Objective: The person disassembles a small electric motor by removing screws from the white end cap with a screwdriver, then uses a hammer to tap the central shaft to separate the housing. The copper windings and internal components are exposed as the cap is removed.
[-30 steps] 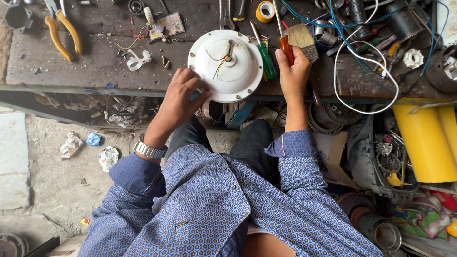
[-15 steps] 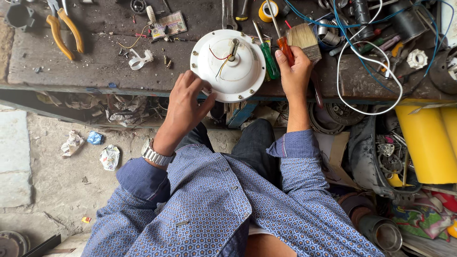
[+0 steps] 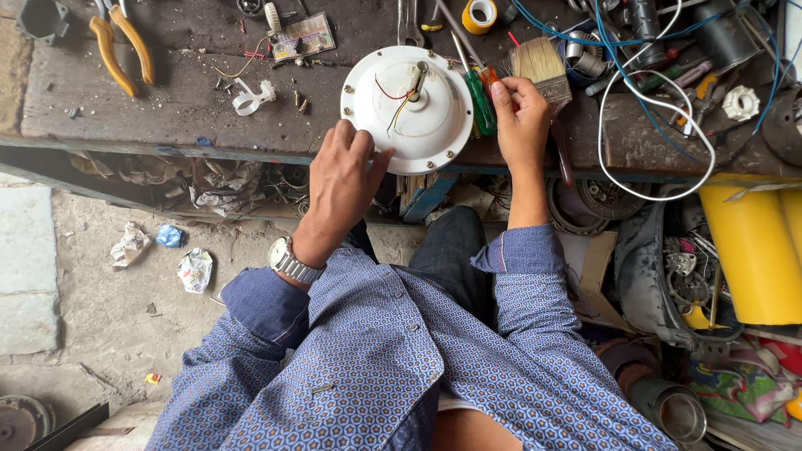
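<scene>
A white round motor housing (image 3: 409,113) with a metal shaft and red and yellow wires lies at the front edge of a dark workbench (image 3: 167,117). My left hand (image 3: 344,179) grips the housing's lower left rim, fingers spread over the edge; a metal watch is on that wrist. My right hand (image 3: 522,125) is just right of the housing, its fingers curled on an orange-handled screwdriver (image 3: 491,79). A green-handled screwdriver (image 3: 480,104) lies against the housing, and a paintbrush (image 3: 541,65) sits beside my right thumb.
Yellow-handled pliers (image 3: 121,50), a white clip (image 3: 251,98), tape roll (image 3: 479,15) and screws lie on the bench. Blue and white cables (image 3: 660,125) tangle at right. A yellow cylinder (image 3: 748,250) and scrap parts stand below right; crumpled paper (image 3: 195,269) litters the floor.
My left hand has slid up from under the housing's lower edge onto its rim. The right hand has stayed by the screwdrivers.
</scene>
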